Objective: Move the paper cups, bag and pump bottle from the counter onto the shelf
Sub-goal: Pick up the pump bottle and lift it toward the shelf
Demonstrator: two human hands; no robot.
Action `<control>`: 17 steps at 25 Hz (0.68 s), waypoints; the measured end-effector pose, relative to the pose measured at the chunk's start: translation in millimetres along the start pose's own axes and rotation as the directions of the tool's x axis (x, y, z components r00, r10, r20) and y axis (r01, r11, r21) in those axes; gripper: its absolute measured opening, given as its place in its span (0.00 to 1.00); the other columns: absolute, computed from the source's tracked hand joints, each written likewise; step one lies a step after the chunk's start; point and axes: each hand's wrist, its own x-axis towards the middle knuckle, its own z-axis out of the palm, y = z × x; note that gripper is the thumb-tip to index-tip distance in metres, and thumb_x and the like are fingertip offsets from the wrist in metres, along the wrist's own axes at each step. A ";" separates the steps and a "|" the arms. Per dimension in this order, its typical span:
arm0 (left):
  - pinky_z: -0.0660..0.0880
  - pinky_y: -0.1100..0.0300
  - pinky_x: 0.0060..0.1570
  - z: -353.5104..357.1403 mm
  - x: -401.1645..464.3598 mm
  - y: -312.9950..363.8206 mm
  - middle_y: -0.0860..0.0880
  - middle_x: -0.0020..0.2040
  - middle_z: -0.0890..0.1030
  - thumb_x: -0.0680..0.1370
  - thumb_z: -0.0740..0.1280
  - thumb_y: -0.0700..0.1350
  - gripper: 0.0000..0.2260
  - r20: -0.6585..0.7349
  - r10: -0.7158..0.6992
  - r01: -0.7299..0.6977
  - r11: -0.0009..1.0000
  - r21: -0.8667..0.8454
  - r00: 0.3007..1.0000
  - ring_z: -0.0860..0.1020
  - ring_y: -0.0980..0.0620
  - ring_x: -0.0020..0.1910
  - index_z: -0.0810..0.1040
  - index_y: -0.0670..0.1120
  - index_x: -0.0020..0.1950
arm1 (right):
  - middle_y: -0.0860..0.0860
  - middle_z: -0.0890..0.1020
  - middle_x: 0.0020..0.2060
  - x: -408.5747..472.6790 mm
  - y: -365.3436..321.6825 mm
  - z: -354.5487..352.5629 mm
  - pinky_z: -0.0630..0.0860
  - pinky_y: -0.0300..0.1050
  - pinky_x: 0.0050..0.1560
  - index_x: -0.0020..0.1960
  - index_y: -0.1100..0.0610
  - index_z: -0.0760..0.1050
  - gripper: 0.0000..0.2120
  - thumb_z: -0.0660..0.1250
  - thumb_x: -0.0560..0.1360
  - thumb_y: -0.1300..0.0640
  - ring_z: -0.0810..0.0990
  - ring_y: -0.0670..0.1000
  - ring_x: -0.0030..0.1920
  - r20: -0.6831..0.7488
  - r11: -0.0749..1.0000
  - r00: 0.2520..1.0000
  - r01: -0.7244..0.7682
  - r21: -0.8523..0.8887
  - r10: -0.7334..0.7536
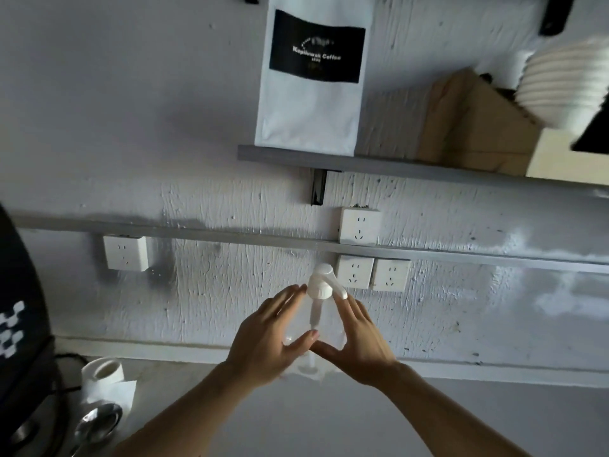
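Note:
A clear pump bottle with a white pump head [321,283] stands at the back of the counter against the wall. My left hand [267,341] wraps its left side and my right hand [357,341] wraps its right side, thumbs meeting in front. A white coffee bag with a black label [311,80] stands upright on the grey shelf [362,163]. A stack of white paper cups [566,84] lies tilted at the shelf's right end, partly cut off by the frame.
A brown cardboard box [474,127] sits on the shelf between bag and cups. Wall sockets [372,273] are behind the bottle. On the counter at left are a roll of white paper [103,374], a metal spoon [95,423] and a dark machine [19,324].

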 end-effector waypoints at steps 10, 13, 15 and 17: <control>0.65 0.49 0.72 -44.0 35.8 46.4 0.69 0.78 0.56 0.69 0.67 0.73 0.43 0.167 -0.066 0.143 0.848 -0.510 0.984 0.62 0.62 0.75 0.46 0.70 0.77 | 0.32 0.65 0.74 -2.2 -28.1 -107.9 0.78 0.47 0.58 0.78 0.36 0.53 0.39 0.67 0.73 0.32 0.74 0.42 0.65 -0.280 0.960 0.947 0.212 0.185 -0.155; 0.65 0.41 0.72 -56.0 45.5 63.8 0.61 0.79 0.61 0.67 0.67 0.75 0.44 0.141 -0.071 0.141 0.804 -0.578 0.987 0.64 0.55 0.76 0.48 0.70 0.77 | 0.33 0.67 0.73 0.3 -41.0 -130.4 0.77 0.41 0.59 0.77 0.38 0.58 0.36 0.67 0.73 0.32 0.75 0.44 0.67 -0.352 0.943 0.923 0.245 0.224 -0.156; 0.69 0.42 0.69 -65.1 51.7 78.5 0.59 0.77 0.67 0.67 0.68 0.74 0.43 0.094 -0.082 0.123 0.774 -0.621 0.992 0.68 0.54 0.74 0.52 0.69 0.77 | 0.39 0.68 0.74 2.2 -48.1 -137.4 0.76 0.47 0.65 0.76 0.44 0.63 0.35 0.68 0.74 0.34 0.71 0.47 0.72 -0.429 0.928 0.895 0.256 0.270 -0.123; 0.73 0.55 0.64 -76.0 59.8 93.9 0.63 0.73 0.71 0.69 0.69 0.72 0.40 0.004 -0.088 0.068 0.741 -0.668 0.996 0.70 0.59 0.71 0.55 0.68 0.77 | 0.47 0.70 0.74 5.5 -58.2 -144.2 0.72 0.59 0.68 0.75 0.52 0.66 0.35 0.68 0.74 0.36 0.70 0.51 0.74 -0.497 0.901 0.865 0.264 0.344 -0.064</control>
